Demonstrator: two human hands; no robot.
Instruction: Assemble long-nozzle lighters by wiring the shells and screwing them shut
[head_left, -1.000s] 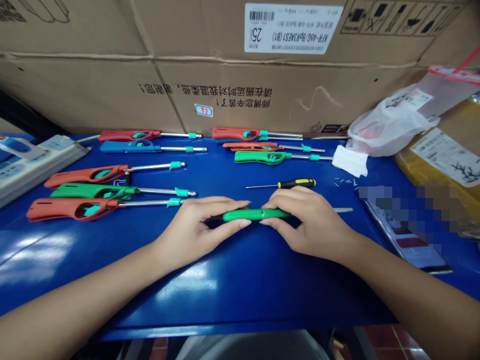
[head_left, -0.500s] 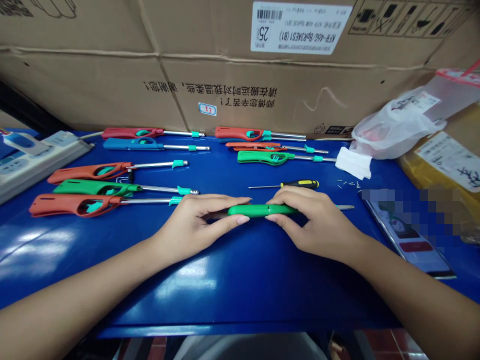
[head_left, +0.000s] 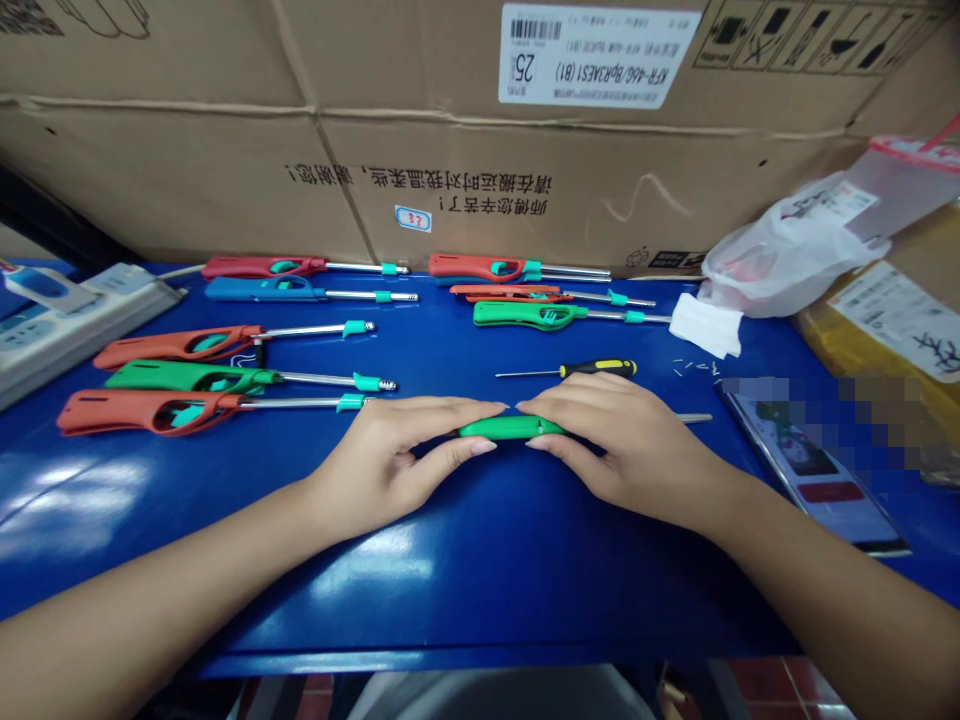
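A green stick lighter (head_left: 506, 428) lies crosswise on the blue table (head_left: 465, 570), its metal nozzle (head_left: 694, 418) poking out to the right. My left hand (head_left: 390, 455) pinches its left end between thumb and fingers. My right hand (head_left: 626, 440) clamps its right half the same way, fingers on top and thumb below. The fingertips of both hands nearly meet over the lighter's middle. A small screwdriver with a black and yellow handle (head_left: 596, 368) lies just beyond my right hand.
Several red, green and blue lighters lie in rows at left (head_left: 180, 378) and at the back (head_left: 525, 314). Big cardboard boxes (head_left: 450, 150) wall off the rear. A power strip (head_left: 60, 320) is far left; a white bag (head_left: 787, 255), tiny screws (head_left: 694, 367) and a phone (head_left: 817, 470) are right.
My hands have slid closer together along the green lighter, so less of its body shows between them. The lighter stays in about the same place.
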